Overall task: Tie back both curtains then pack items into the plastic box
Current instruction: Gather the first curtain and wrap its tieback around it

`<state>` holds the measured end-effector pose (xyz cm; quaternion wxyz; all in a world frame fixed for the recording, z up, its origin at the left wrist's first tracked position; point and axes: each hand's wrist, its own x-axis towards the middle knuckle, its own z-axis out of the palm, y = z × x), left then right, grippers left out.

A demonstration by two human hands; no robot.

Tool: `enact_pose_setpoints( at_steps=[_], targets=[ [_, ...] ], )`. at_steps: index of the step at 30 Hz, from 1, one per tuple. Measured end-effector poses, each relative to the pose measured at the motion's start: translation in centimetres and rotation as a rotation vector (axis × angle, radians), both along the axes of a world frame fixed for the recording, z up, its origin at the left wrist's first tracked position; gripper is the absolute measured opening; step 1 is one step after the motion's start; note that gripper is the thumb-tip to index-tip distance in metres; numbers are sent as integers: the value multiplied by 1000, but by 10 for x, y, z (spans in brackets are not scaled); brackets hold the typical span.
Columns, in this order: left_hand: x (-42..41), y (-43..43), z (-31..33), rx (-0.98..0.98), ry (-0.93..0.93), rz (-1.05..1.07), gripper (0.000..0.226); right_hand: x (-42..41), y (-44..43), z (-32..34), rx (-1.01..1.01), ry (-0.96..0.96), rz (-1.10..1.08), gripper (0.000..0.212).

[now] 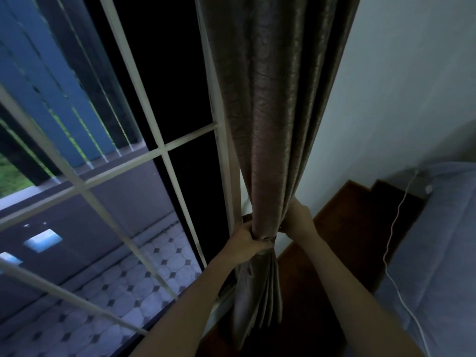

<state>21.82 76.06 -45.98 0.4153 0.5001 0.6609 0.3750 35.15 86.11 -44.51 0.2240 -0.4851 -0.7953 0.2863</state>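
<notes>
— Forearms come up from the bottom edge, both bare, reaching to the curtain. What step is this?

— Tying back, I'd judge. Left hand is clenched round the gathered curtain where it narrows to a waist. Right hand is on the far side of the same bunch, slightly higher, fingers curled against the folds; whether it pinches anything I cannot tell.

— Is there a tie?

— Something like a dark band shows between the two hands, at the waist. Too dim to say if it is fastened.

— And next?

— Probably keeping the bunch squeezed with the left hand while the right draws the band round and secures it. No plastic box is in view, so packing looks a long way off.

— Materials?

— Curtain is heavy, faintly glossy cloth with a crinkled pattern, hanging in deep vertical pleats, flaring loose below the hands. Left of the left hand, white window bars. Right of the right hand, a reddish wooden floor, a bluish bed and a thin white cable.
</notes>
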Motion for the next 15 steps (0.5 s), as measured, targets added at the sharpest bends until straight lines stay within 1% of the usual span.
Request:
enact_pose_setpoints(
  at_steps=[1, 3, 6, 9, 12, 15],
  targets=[
    [0, -1, 1, 2, -5, -7, 46, 2, -2, 3, 70, -55, 65, 21],
    [0, -1, 1, 9, -8, -23, 45, 9, -7, 8, 142, -153, 157, 19],
    [3, -1, 0, 17, -13, -28, 46, 21, -14, 9, 226, -189, 184, 13],
    [11, -2, -2, 49, -33, -9, 47, 30, -20, 7, 190, -217, 134, 20],
    [13, -3, -5, 71, -48, 26, 49, 42, -22, 2, 135, -318, 57, 32],
    [10, -5, -6, 76, -97, 26, 53, 54, -37, -11, 82, -407, 62, 32]
  ],
)
